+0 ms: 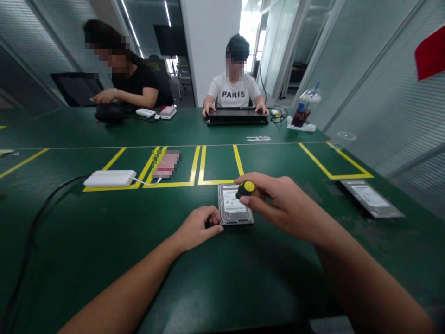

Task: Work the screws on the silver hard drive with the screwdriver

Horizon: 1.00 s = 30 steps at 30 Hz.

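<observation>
A silver hard drive (238,214) with a white label lies flat on the green table. My left hand (200,227) is at its left edge, fingers curled against the side and thumb by the near corner. In my right hand (278,199), a screwdriver (247,187) with a short black and yellow handle is held between thumb and fingers above the drive. Its shaft slants down toward the label; whether the tip touches a screw cannot be made out.
A second hard drive (373,199) lies at the right. To the left are a white power strip (110,178) with a black cable and a pink phone-like object (167,164). Yellow tape (219,182) marks the table. Two people sit opposite, one handling a black panel (238,116). A drink cup (304,109) stands far right.
</observation>
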Available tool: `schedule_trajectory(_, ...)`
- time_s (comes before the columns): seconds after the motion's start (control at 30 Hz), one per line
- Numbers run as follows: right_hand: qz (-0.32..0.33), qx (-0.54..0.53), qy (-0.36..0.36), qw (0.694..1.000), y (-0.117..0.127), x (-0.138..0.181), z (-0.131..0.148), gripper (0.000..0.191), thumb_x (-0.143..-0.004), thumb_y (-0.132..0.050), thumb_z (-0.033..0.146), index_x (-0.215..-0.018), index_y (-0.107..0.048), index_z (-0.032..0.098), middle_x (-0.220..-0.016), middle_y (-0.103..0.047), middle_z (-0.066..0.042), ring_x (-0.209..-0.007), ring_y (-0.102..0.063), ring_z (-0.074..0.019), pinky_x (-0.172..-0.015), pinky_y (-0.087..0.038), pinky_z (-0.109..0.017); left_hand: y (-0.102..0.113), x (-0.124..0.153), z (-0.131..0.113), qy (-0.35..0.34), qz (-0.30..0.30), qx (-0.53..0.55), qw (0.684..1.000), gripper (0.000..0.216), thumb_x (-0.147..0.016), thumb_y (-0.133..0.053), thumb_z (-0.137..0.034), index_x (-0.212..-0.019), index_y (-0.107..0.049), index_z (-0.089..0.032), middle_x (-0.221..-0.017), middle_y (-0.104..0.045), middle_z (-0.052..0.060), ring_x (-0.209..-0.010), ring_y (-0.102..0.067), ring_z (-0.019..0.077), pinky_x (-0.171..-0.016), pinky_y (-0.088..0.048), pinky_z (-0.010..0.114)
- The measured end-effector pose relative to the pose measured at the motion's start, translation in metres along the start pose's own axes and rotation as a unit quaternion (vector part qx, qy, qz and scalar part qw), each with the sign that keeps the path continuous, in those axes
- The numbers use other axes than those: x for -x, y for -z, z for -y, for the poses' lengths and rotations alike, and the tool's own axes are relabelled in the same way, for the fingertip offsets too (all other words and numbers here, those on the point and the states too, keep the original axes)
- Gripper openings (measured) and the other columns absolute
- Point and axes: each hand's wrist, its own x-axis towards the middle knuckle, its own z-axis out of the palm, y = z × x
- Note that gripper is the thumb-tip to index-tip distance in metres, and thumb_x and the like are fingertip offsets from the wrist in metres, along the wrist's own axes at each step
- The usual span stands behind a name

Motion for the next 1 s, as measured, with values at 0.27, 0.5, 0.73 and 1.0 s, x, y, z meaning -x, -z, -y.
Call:
schedule_trajectory(0.27, -0.040, 0.109, -0.075, 0.990, 0.016, 0.041, -0.051, 0.027, -0.091, -0.055, 0.032, -0.116, -0.060, 0.023, -0.104, -0.069, -0.005, -0.090, -0.065, -0.0192, -0.078, -0.048, -0.032, -0.001, 0.000, 0.000, 0.005, 0.004, 0.004, 1.000, 0.015, -0.082, -0.069, -0.026, -0.090, -0.059, -0.019, -0.084, -0.061, 0.000, -0.078, -0.056, 0.0156, -0.070, -0.042, 0.026)
schedule_trajectory(0.5, -0.063, 0.174, -0.189, 0.964, 0.009, 0.086, -0.107, 0.040, -0.090, -0.053, 0.044, -0.122, -0.062, 0.021, -0.103, -0.072, -0.009, -0.074, -0.066, -0.0203, -0.066, -0.051, -0.034, -0.002, 0.000, -0.001, 0.004, 0.001, -0.003, 1.000, 0.019, -0.082, -0.069, -0.027, -0.094, -0.056, -0.019, -0.088, -0.060, 0.000, -0.081, -0.055, 0.0165, -0.072, -0.042, 0.028)
schedule_trajectory(0.73, -0.041, 0.176, -0.216, 0.960, 0.003, 0.110, -0.135, 0.044, -0.092, -0.047, 0.043, -0.125, -0.064, 0.018, -0.109, -0.072, -0.012, -0.081, -0.069, -0.0235, -0.071, -0.056, -0.038, -0.004, 0.002, -0.001, 0.002, -0.005, -0.014, 1.000, 0.024, -0.082, -0.069, -0.028, -0.099, -0.054, -0.020, -0.094, -0.060, 0.001, -0.084, -0.054, 0.0172, -0.074, -0.042, 0.029)
schedule_trajectory(1.0, 0.017, 0.283, -0.227, 0.932, 0.004, 0.115, -0.163, 0.044, -0.094, -0.043, 0.034, -0.129, -0.062, 0.015, -0.107, -0.068, -0.015, -0.096, -0.066, -0.0290, -0.087, -0.054, -0.045, -0.004, 0.003, -0.002, 0.003, -0.013, -0.022, 1.000, 0.030, -0.081, -0.070, -0.028, -0.103, -0.053, -0.020, -0.099, -0.059, 0.002, -0.084, -0.054, 0.0175, -0.074, -0.043, 0.029)
